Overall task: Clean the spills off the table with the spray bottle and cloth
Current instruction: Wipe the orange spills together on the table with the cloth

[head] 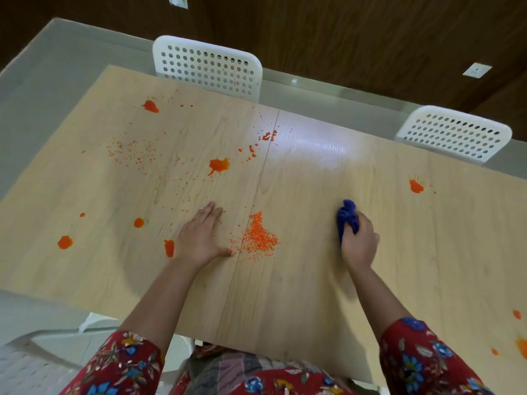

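Observation:
A light wooden table [313,280] carries several orange spills. A heap of orange grains [260,236] lies near the middle seam, and scattered grains [132,153] lie at the far left. Orange sauce blotches sit at the centre [219,165], far left [150,106], right [416,186] and near left [65,242]. My left hand [199,238] lies flat on the table, fingers straight, just left of the grain heap. My right hand [360,242] grips a bunched blue cloth [347,216] on the table, right of the heap. No spray bottle is in view.
Two white perforated chairs stand at the table's far side, one at the middle [208,67] and one at the right [453,134]. More orange spots [516,314] lie at the table's near right edge. A white chair part [42,346] shows at the lower left.

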